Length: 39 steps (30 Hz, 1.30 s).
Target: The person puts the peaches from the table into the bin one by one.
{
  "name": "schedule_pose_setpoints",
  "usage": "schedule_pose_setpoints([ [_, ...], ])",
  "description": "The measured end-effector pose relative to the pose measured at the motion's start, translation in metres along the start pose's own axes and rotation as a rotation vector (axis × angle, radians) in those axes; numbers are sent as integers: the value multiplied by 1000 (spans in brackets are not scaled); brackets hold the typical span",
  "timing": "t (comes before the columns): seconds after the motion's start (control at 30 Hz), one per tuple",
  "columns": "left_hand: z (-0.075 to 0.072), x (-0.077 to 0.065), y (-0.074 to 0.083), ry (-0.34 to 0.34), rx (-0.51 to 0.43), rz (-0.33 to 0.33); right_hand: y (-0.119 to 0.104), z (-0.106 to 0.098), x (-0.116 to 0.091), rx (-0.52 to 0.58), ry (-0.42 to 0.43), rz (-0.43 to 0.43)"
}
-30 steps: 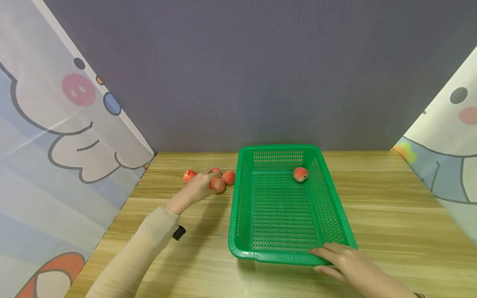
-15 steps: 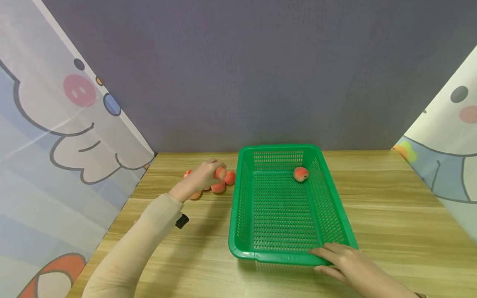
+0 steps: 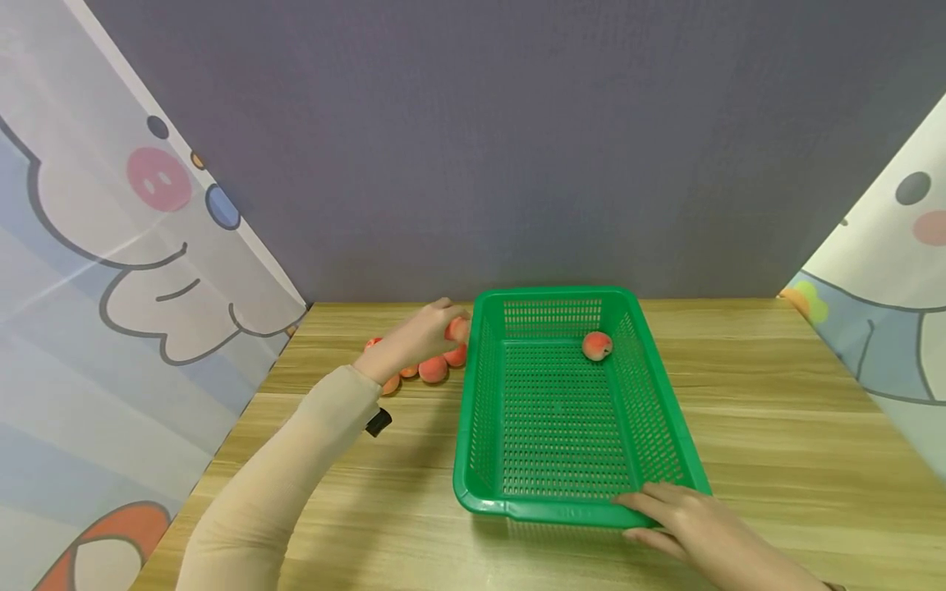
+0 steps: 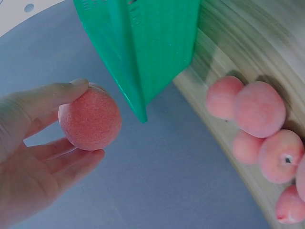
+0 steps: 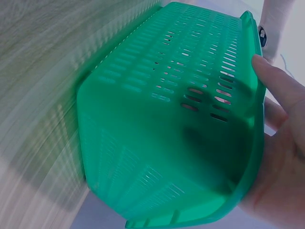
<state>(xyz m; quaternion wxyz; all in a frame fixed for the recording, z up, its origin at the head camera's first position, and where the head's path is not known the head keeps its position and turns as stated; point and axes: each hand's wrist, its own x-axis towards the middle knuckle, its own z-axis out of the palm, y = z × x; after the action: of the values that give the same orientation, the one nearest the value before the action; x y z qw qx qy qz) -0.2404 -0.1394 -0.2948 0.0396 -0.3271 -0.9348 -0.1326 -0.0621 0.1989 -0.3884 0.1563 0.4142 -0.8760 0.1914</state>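
Note:
My left hand (image 3: 423, 335) pinches a peach (image 4: 90, 118) between thumb and fingers, raised off the table beside the far left rim of a green plastic basket (image 3: 464, 443). Below and behind that hand, several loose peaches (image 4: 260, 109) lie clustered on the table, partly hidden by the hand in the head view. One peach (image 3: 596, 345) sits inside the basket near its far right corner. My right hand (image 3: 687, 519) grips the basket's near right corner, the thumb (image 5: 274, 78) on the outer side and the fingers over the rim.
The basket stands on a wood-grain table (image 3: 769, 427). A grey wall (image 3: 547, 164) rises at the table's back edge. Cartoon-printed panels (image 3: 170, 287) flank the left and right sides. A dark strap piece (image 3: 378, 423) shows at my left wrist.
My left hand has lifted a peach from the cluster and carried it right, towards the basket's left rim. The right hand and the basket have stayed put.

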Motion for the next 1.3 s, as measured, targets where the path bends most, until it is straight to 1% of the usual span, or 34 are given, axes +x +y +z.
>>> schedule_pose_setpoints([
  [0.17,-1,9,10,-15,-3,4,0,0,-1,-1,-10,7],
  [0.3,-1,16,18,-10,8,43,0,0,-1,0,-14,7],
  [0.4,-2,21,24,-20,21,63,0,0,-1,8,-5,-3],
  [0.53,-2,29,32,-47,25,63,0,1,-1,12,3,-11],
  [0.6,-2,33,34,-45,36,77,0,1,-1,13,1,-8],
  [0.77,-1,44,43,-41,59,76,0,1,-1,15,-1,-4],
  [0.9,-1,54,52,-54,82,81,0,1,-1,12,7,-7],
  [1.07,0,65,63,-70,57,106,0,1,0,3,8,-8],
  [1.3,7,79,76,-100,29,117,-1,1,0,-2,12,-13],
])
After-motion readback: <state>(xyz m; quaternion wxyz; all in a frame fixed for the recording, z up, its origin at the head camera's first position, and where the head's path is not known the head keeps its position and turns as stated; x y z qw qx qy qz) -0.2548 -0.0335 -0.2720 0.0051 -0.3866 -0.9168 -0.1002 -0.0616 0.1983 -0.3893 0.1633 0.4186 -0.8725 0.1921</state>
